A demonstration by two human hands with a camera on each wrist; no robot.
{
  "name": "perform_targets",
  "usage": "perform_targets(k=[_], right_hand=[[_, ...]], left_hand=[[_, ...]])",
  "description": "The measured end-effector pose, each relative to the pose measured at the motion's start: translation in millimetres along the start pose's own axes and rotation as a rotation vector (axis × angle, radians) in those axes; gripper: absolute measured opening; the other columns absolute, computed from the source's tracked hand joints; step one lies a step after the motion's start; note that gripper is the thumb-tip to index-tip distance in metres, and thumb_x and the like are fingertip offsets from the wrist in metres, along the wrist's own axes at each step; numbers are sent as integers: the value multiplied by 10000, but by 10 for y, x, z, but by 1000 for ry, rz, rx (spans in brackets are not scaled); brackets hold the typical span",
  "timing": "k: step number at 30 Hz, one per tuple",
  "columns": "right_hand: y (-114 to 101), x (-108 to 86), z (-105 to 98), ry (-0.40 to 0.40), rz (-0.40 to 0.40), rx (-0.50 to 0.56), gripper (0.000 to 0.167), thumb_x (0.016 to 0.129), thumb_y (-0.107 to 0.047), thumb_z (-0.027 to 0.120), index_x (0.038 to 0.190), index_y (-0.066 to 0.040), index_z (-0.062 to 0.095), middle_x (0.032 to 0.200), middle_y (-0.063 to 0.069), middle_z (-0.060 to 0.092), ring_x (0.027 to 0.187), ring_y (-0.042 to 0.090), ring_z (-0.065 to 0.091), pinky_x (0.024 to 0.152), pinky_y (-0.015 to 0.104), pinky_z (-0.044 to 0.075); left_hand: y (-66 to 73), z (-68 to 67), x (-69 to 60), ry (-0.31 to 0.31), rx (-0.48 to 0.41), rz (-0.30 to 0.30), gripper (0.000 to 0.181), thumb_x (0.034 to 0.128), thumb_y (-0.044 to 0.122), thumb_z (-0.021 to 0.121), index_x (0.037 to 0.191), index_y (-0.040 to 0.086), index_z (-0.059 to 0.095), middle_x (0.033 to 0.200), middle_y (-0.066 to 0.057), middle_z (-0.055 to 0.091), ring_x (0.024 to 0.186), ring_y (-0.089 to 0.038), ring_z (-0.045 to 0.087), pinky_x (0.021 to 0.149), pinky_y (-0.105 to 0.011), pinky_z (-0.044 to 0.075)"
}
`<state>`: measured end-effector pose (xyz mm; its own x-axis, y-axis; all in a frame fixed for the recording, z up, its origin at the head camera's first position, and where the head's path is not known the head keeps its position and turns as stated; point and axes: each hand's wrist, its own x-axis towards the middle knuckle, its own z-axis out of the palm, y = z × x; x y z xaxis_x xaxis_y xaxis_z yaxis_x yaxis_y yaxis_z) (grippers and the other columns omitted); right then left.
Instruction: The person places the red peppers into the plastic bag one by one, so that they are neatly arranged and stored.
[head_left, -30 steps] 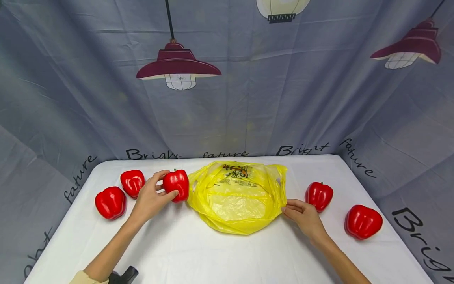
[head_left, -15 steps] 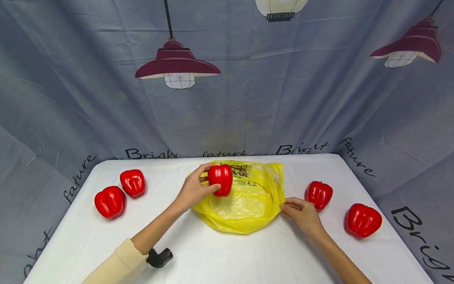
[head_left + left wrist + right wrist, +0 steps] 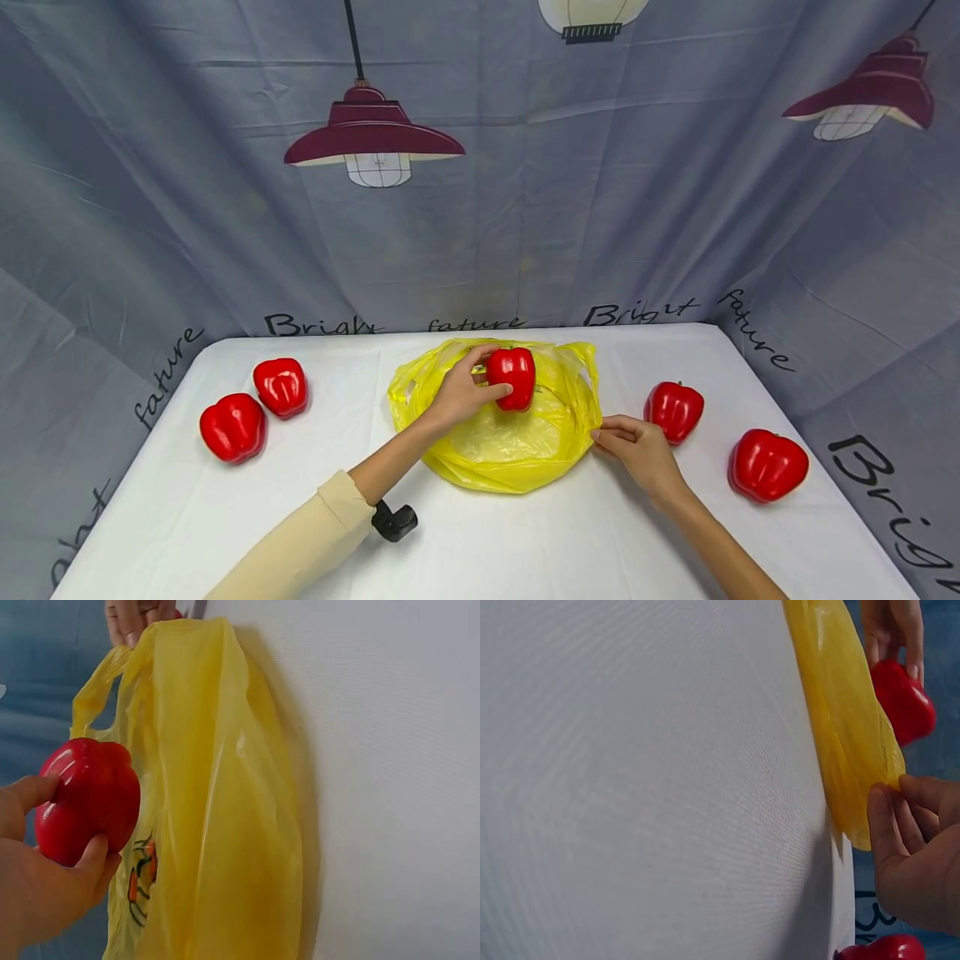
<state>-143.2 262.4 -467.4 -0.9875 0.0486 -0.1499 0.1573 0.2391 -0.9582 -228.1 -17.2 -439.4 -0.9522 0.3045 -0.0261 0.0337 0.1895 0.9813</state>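
My left hand (image 3: 460, 396) grips a glossy red bell pepper (image 3: 513, 379) above the open mouth of a yellow plastic bag (image 3: 480, 475). Thumb and fingers lie on the pepper's sides, as the left wrist view shows; this pepper (image 3: 90, 799) hangs beside the bag's mouth there. With its fingertips my right hand (image 3: 641, 454) pinches the bag's right rim. In the right wrist view the thumb and forefinger of that right hand (image 3: 919, 840) meet on the yellow film (image 3: 844, 712). Dark print on the bag is partly hidden behind the left hand and pepper.
Two more red bell peppers, one nearer (image 3: 233, 428) and one farther (image 3: 281, 387), lie at the left of the white table (image 3: 480, 550). On the right are another pepper (image 3: 674, 412) beside the right hand and one (image 3: 768, 467) near the edge. A grey printed curtain (image 3: 480, 208) stands behind.
My left hand has carried the pepper rightward from beside the bag's left rim to over its mouth. The right hand has stayed at the rim, nearly still.
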Motion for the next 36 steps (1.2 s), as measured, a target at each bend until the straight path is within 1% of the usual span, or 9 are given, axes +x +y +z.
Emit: perform_targets(k=[5, 8, 13, 17, 20, 23, 30, 36], right_hand=[[-10, -4, 4, -1, 1, -1, 346, 941, -96, 707, 1209, 112, 638, 1030, 159, 711, 900, 208, 709, 833, 334, 572], [-8, 3, 5, 0, -4, 4, 344, 941, -93, 706, 1205, 116, 638, 1027, 161, 710, 904, 219, 709, 830, 331, 573], [-3, 18, 12, -10, -8, 12, 350, 944, -91, 701, 1215, 119, 632, 1037, 169, 710, 912, 213, 709, 829, 324, 571], [-6, 24, 28, -15, -10, 22, 343, 946, -80, 696, 1214, 124, 631, 1037, 175, 710, 906, 201, 710, 833, 332, 571], [-4, 35, 36, -16, -10, 34, 331, 946, -68, 692, 1206, 127, 632, 1030, 175, 707, 901, 193, 707, 837, 339, 571], [1, 42, 40, -19, -8, 38, 330, 945, -68, 693, 1204, 127, 630, 1027, 169, 706, 900, 188, 704, 836, 340, 572], [18, 55, 37, -26, -4, 27, 337, 944, -84, 699, 1207, 116, 632, 1035, 166, 706, 906, 192, 705, 826, 327, 575], [21, 72, 32, -25, 4, 23, 321, 944, -82, 697, 1198, 106, 638, 1023, 162, 708, 910, 197, 707, 827, 321, 573]], left_hand=[[-28, 130, 109, 7, 11, -11, 632, 878, 89, 764, 1447, 133, 491, 1411, -138, 485, 1190, -380, 563, 914, -433, 549], [-48, 204, 182, 10, 24, -24, 627, 881, 93, 765, 1443, 152, 495, 1411, -115, 494, 1173, -344, 576, 924, -419, 544], [-85, 314, 295, 19, 23, -30, 626, 878, 77, 765, 1439, 154, 500, 1392, -92, 515, 1140, -312, 594, 914, -405, 550], [-104, 374, 355, 30, 49, -22, 622, 874, 57, 764, 1434, 139, 506, 1378, -95, 531, 1112, -305, 598, 911, -400, 551], [-133, 400, 384, 35, 65, -12, 620, 873, 47, 763, 1433, 126, 509, 1371, -104, 537, 1104, -300, 594, 915, -402, 548], [-162, 413, 399, 42, 78, -19, 622, 874, 55, 763, 1437, 132, 509, 1377, -101, 535, 1117, -292, 584, 919, -399, 544], [-193, 428, 420, 41, 85, -15, 640, 887, 80, 755, 1467, 144, 494, 1381, -104, 533, 1109, -282, 566, 913, -390, 539], [-178, 433, 427, 36, 95, -17, 649, 899, 122, 753, 1484, 131, 474, 1413, -98, 525, 1190, -294, 545, 954, -401, 522]])
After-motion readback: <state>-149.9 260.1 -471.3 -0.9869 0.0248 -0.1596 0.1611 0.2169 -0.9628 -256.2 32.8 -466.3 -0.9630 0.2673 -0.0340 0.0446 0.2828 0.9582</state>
